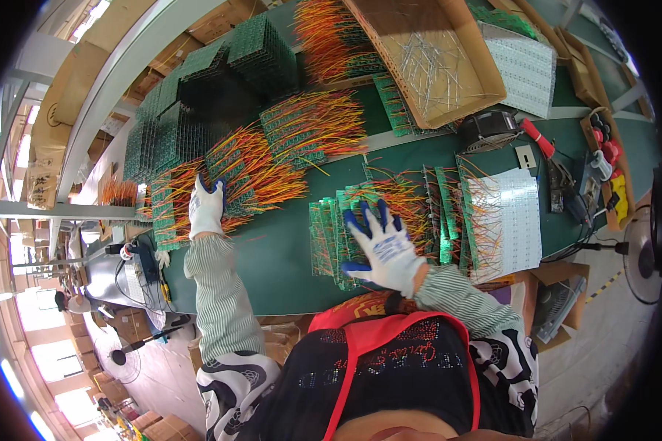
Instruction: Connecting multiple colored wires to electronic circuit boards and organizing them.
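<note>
Both my hands wear white gloves with blue fingertips. My left hand reaches to the left part of the bench, over green circuit boards with orange and yellow wires. Its visible fingers are apart, and I see nothing held in it. In front of me my right hand lies with fingers spread on a row of narrow green circuit boards, touching their tops. More wired boards lie just beyond its fingertips. Striped sleeves cover both forearms.
Tall stacks of bare green boards stand at the back left. A cardboard tray of thin metal pieces sits at the back. White panels lie to the right, near a black round device and tools. A fan stands far right.
</note>
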A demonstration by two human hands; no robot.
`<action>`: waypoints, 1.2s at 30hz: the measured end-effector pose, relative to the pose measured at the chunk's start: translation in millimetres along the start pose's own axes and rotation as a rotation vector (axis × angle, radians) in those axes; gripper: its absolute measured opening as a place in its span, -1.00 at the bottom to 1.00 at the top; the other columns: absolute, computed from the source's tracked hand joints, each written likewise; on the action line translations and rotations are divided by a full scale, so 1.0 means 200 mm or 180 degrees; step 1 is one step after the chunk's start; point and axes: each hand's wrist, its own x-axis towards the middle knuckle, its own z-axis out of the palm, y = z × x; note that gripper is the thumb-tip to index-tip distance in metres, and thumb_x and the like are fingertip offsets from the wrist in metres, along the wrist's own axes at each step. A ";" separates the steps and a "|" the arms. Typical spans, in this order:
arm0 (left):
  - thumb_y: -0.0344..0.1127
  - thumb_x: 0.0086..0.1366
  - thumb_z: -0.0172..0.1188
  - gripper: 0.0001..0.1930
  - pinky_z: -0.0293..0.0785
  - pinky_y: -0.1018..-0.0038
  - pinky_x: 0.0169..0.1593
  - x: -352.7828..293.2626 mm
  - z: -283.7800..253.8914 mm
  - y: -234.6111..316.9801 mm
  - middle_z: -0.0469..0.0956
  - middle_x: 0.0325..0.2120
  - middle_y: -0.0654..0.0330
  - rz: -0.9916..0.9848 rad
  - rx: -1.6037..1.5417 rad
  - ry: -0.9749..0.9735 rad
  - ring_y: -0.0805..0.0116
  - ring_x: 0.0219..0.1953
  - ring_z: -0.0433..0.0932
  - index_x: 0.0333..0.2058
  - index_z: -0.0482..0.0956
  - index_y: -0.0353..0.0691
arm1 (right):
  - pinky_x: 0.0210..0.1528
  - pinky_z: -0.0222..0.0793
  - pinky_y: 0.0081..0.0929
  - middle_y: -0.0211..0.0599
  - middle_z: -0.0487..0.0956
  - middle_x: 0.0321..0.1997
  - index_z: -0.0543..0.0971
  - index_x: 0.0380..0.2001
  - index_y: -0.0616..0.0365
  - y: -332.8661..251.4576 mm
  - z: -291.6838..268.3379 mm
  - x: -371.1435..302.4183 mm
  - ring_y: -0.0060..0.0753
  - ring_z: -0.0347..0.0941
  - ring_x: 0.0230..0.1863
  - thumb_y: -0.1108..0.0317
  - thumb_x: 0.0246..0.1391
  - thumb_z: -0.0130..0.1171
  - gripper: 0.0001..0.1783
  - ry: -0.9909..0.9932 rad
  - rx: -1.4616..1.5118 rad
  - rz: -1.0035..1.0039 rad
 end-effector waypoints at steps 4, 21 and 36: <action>0.07 0.21 0.12 -0.27 0.34 0.23 0.09 0.13 0.12 -0.10 0.43 0.04 -0.07 -0.0566 0.0147 -0.0735 -0.01 0.06 0.43 0.25 0.14 -0.18 | 0.28 -0.35 0.41 0.09 -0.19 0.44 -0.03 0.36 -0.07 -0.08 0.16 0.11 0.51 -0.36 0.38 -0.34 -0.02 0.02 0.00 0.0159 0.0082 0.0097; 0.11 0.02 0.33 -0.33 0.46 0.22 0.00 0.07 -0.10 0.22 0.46 -0.07 -0.02 -0.0372 0.1275 -0.0288 0.07 -0.01 0.49 -0.04 0.38 -0.27 | 0.31 -0.22 0.26 0.08 -0.04 0.40 0.06 0.33 -0.08 -0.04 0.07 0.02 0.36 -0.22 0.39 -0.30 0.02 -0.01 -0.09 0.0291 -0.0077 -0.0033; 0.00 0.04 0.34 -0.29 0.42 0.25 0.05 0.06 -0.15 0.27 0.44 0.03 0.03 -0.0206 0.0913 -0.0115 0.10 0.02 0.49 0.14 0.33 -0.16 | 0.33 -0.08 0.04 0.11 0.03 0.37 0.09 0.32 -0.10 0.07 -0.16 -0.05 0.23 -0.10 0.38 -0.21 0.02 0.04 -0.14 0.0549 0.0305 0.0197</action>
